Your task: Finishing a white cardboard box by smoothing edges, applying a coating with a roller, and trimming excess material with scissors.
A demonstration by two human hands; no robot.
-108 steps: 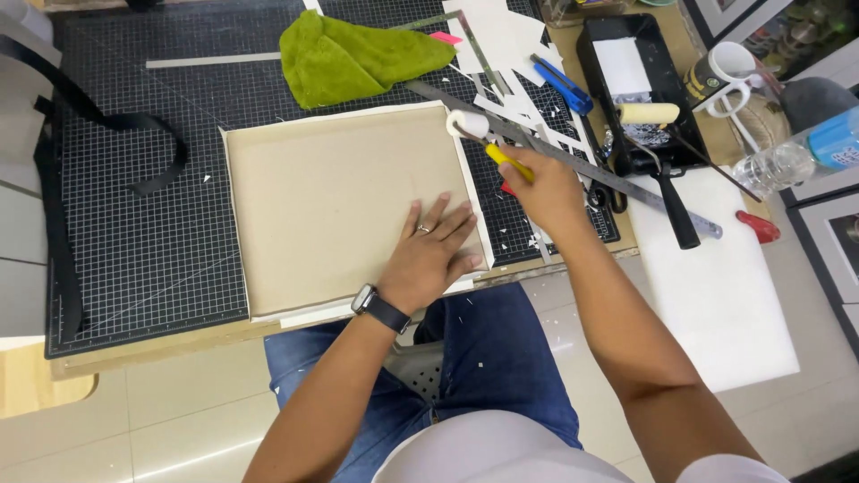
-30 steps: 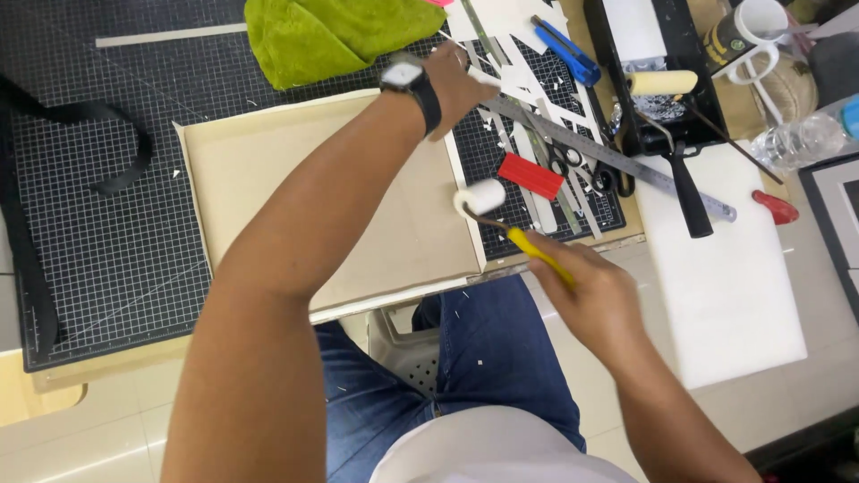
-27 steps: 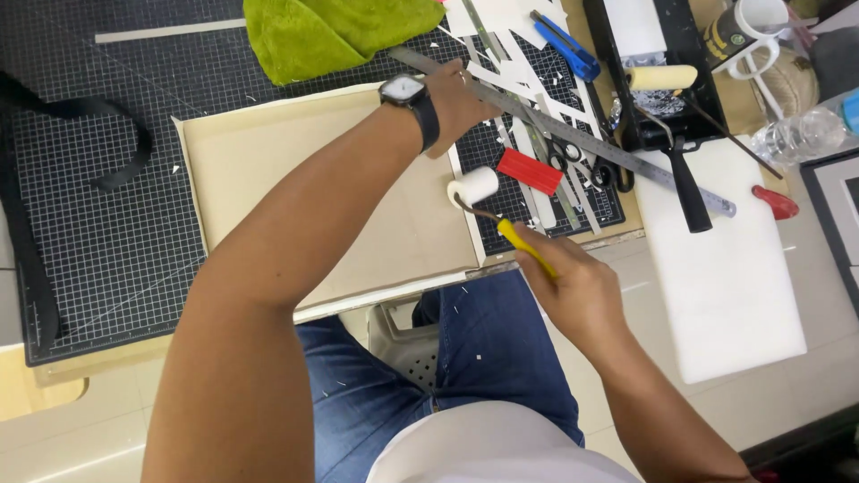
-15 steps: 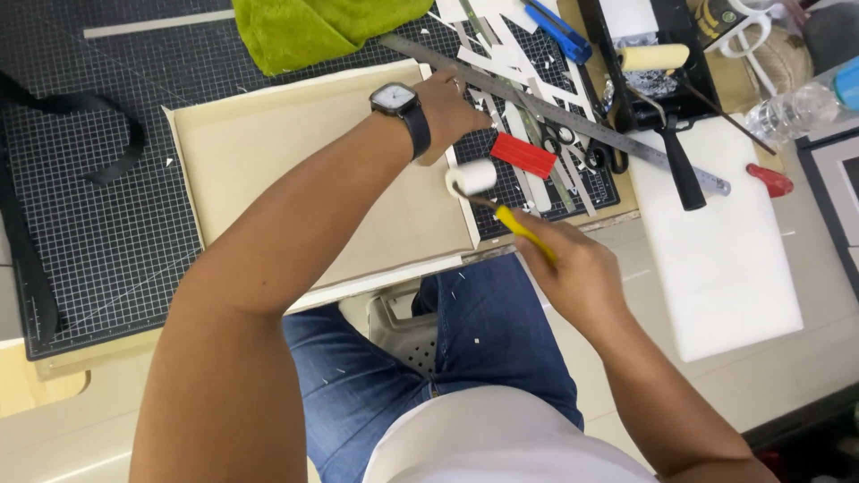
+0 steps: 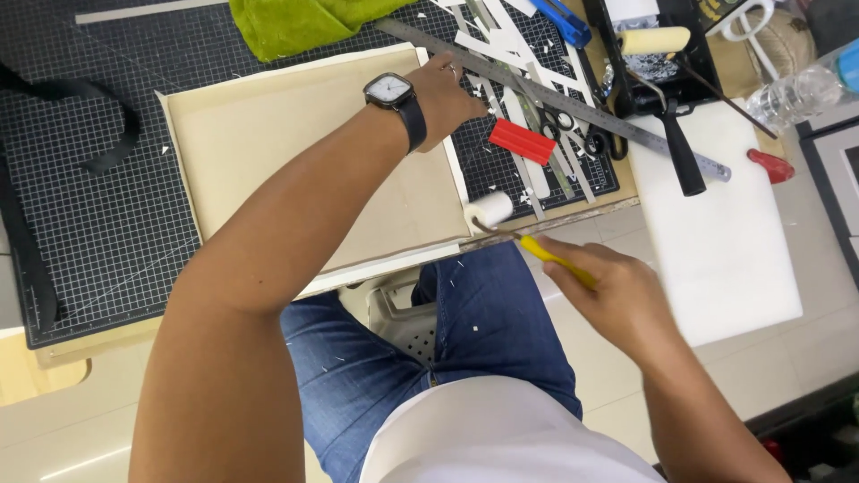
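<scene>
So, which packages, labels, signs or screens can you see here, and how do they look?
Watch: on the left wrist over the cream board, square pale face, black strap.
Plastic bottle: top right edge, clear, with a blue label.
Framed picture: right edge, black frame, pale mat.
No signs in view.

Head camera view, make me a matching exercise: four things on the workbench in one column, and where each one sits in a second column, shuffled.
Things
1. small roller
2. green cloth
3. red block
4. wristwatch

Places
A. on the left forearm, above the beige board
B. at the board's near right corner, its yellow handle in the right hand
C. on the cutting mat at the far edge, beyond the board
D. on the mat right of the board, among white paper strips, just right of the left hand

Pairs: 1-B, 2-C, 3-D, 4-A
</scene>
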